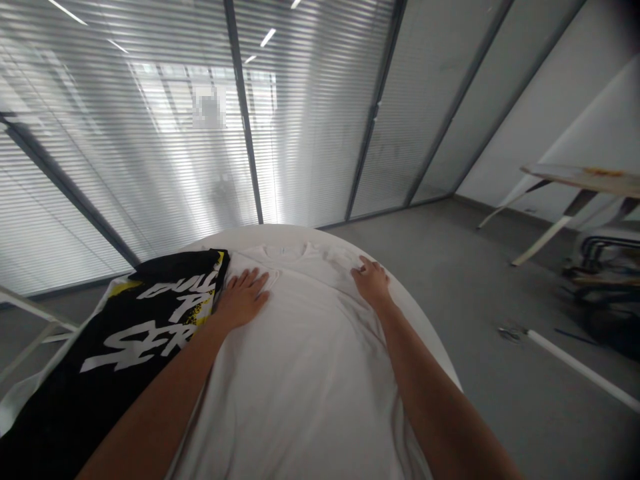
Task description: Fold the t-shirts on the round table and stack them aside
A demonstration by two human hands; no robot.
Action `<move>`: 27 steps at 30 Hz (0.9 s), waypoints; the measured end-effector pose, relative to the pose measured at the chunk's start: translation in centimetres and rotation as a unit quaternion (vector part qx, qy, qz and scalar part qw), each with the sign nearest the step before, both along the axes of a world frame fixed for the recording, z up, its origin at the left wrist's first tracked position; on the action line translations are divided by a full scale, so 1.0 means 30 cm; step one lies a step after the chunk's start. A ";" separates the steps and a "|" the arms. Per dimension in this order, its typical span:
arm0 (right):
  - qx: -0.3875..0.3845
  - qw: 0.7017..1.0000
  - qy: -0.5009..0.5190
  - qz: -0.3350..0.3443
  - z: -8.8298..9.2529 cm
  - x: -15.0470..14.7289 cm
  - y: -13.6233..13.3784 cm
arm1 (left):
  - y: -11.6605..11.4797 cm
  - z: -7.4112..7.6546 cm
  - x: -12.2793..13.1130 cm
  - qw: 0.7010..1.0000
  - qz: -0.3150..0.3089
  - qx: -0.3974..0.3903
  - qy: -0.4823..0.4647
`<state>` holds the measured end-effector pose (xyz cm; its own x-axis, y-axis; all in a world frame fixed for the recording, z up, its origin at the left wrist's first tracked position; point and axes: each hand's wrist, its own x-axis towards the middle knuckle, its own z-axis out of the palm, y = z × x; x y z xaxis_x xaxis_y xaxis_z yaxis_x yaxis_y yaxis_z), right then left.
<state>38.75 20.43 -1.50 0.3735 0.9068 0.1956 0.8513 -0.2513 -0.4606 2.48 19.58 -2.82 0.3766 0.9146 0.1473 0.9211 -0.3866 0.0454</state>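
Lengthwise, the white T-shirt lies spread on the round table, its long axis running straight away from the person — collar at the far edge, hem toward the near edge. The 2 hands rest on its shoulder area, about equally far out. The left hand lies flat with its fingers straight and spread, just beside a black printed garment covering the table's left side. The right hand sits near the right edge, fingers bent onto creased cloth — whether they pinch it cannot be told. Beyond are a grey floor, a glass wall with blinds and a second table.
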 end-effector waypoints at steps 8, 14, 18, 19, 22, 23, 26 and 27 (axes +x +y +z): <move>0.013 0.998 0.057 -0.012 -0.006 0.028 0.016 | 0.001 -0.001 0.004 1.000 0.004 -0.002 0.005; 0.150 0.906 0.393 -0.053 0.011 0.065 0.025 | 0.010 -0.002 -0.010 1.000 0.003 -0.002 -0.007; 0.154 0.788 0.585 -0.113 0.023 0.107 0.015 | 0.023 -0.002 -0.027 1.000 0.007 -0.007 -0.018; 0.150 0.782 0.592 -0.125 0.024 0.114 0.013 | 0.025 -0.002 -0.029 1.000 0.007 -0.007 -0.021; 0.148 0.798 0.565 -0.149 0.024 0.119 0.011 | 0.027 0.003 -0.035 1.000 0.004 -0.010 -0.024; 0.150 0.810 0.546 -0.154 0.022 0.118 0.011 | 0.026 0.005 -0.036 1.000 0.002 -0.012 -0.023; 0.161 0.851 0.475 -0.158 0.010 0.114 0.014 | 0.023 0.010 -0.041 1.000 -0.004 -0.016 -0.020; 0.161 0.862 0.456 -0.150 0.005 0.115 0.016 | 0.022 0.010 -0.043 1.000 -0.006 -0.015 -0.020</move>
<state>42.21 20.90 -1.37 0.7128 0.6968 -0.0801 0.0167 -0.1311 -0.9912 1.19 20.24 -2.51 0.3816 0.9146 0.1338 0.9139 -0.3950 0.0935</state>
